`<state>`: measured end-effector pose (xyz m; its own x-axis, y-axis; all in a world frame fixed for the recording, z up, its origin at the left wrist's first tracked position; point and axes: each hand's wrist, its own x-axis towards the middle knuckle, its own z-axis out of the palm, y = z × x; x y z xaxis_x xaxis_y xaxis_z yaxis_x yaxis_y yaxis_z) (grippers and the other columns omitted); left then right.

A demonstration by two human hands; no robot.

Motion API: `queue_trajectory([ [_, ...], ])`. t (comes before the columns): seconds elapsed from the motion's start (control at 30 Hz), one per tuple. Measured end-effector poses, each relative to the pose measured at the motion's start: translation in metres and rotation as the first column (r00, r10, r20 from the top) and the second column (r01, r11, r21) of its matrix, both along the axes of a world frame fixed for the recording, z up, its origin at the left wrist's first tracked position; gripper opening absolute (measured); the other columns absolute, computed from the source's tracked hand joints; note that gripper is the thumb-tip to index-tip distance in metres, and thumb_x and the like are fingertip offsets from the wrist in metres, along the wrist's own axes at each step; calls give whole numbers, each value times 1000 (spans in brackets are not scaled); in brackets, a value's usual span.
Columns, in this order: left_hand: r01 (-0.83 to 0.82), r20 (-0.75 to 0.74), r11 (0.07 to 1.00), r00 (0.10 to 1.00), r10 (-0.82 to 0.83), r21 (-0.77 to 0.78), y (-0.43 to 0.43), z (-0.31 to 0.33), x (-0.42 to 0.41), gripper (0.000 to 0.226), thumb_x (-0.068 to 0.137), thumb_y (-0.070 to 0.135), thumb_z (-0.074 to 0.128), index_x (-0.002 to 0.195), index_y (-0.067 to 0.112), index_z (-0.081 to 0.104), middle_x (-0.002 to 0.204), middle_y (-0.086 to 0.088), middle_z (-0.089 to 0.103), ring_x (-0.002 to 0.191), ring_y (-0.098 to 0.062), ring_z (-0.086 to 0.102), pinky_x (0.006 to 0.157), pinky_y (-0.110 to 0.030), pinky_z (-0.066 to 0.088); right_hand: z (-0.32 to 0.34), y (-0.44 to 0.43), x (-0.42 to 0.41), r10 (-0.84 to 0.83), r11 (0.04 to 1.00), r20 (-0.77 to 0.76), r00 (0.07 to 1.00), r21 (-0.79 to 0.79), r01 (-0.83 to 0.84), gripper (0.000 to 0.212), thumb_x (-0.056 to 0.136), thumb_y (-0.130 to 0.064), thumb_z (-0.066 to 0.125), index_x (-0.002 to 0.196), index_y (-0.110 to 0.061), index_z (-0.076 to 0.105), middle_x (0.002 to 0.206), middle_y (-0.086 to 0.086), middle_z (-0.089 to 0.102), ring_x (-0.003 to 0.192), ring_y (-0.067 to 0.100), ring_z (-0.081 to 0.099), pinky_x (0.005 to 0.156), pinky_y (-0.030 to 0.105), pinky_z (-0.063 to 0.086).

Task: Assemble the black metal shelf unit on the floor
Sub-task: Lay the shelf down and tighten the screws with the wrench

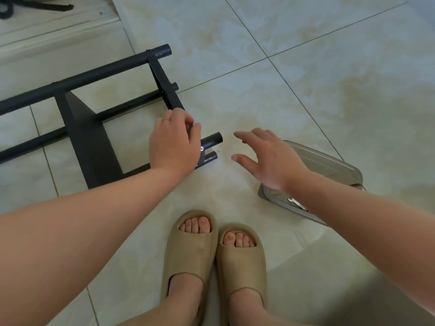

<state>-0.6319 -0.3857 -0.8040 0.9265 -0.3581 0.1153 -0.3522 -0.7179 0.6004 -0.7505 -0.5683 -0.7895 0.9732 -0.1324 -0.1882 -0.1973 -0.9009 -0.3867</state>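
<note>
Pale marbled floor tiles [306, 67] carry a black metal shelf frame [91, 142] lying across them.
Its tubes stretch away to the outer side of the left hand [175, 140], whose fingers curl over the frame's near corner. A grey tray [329, 165] lies beneath and behind the right hand [268, 156], which hovers with fingers spread, just short of a tube end [213, 138]. Tan sandals [191, 255] stand below both hands. A small wrench [297, 204] rests in the tray.

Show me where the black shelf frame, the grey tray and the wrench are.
black shelf frame [88, 137]: head view, on its flat panel.
grey tray [329, 165]: head view, on a bare part.
wrench [297, 204]: head view, on its shaft, inside the tray.
</note>
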Motion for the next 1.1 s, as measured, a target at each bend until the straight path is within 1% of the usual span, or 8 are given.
queue_trajectory([
  [0.1,271,31,961,962,-270,-51,-23,7,-28,11,97,26,51,95,16,55,95,1,54,86,-23,51,72,-39,45,1,-31,-40,-111,993,-24,994,-32,110,48,101,-42,55,142,-19,55,130,3,58,122,27,50,98,40,44],
  [0.2,447,-180,893,875,-449,-49,-47,-1,-56,10,99,28,50,100,20,56,94,7,55,81,-14,53,71,-35,47,-6,-60,-79,-245,969,-17,969,-44,244,37,100,-35,58,132,-17,62,121,2,63,117,25,56,90,37,47],
  [0.4,477,-690,879,632,-354,-14,-81,-33,-90,46,101,41,50,141,21,38,97,7,57,83,-7,55,64,-24,39,-48,-95,-118,-332,943,-263,906,-61,328,29,99,-28,58,125,-16,63,115,3,66,110,27,60,88,42,51],
  [0.53,481,-741,877,589,-323,0,-94,-47,-93,42,102,39,47,139,20,41,98,4,61,88,-18,64,70,-32,47,-79,-106,-116,-319,945,-537,781,-122,303,26,97,-24,56,122,-17,62,119,8,66,108,31,62,89,41,54],
  [0.63,444,-745,896,596,-299,-3,-102,-54,-93,27,102,34,47,124,19,48,95,0,66,85,-22,66,77,-40,53,-96,-110,-110,-246,969,-677,693,-182,167,7,95,-21,57,100,-16,58,113,10,66,92,31,62,75,35,51],
  [0.77,411,-732,911,618,-286,-9,-105,-59,-94,6,101,33,49,96,30,45,92,-1,67,84,-23,67,76,-40,52,-102,-113,-107,-213,969,-704,678,-243,51,12,94,-17,55,103,-15,61,111,11,63,93,33,64,70,34,46],
  [0.87,404,-742,915,611,-277,-9,-106,-59,-95,8,101,35,48,100,27,46,94,-2,67,85,-23,67,79,-40,53,-106,-114,-108,-198,962,-708,678,-274,-5,21,97,-13,52,114,-10,63,114,13,62,103,36,66,70,36,46],
  [1.1,395,-762,919,595,-257,-2,-107,-55,-95,13,101,36,49,107,25,48,95,-1,68,87,-23,67,66,-34,46,-108,-115,-115,-180,966,-674,716,-258,0,18,97,-15,53,111,-10,63,112,15,62,98,36,66,68,36,47],
])
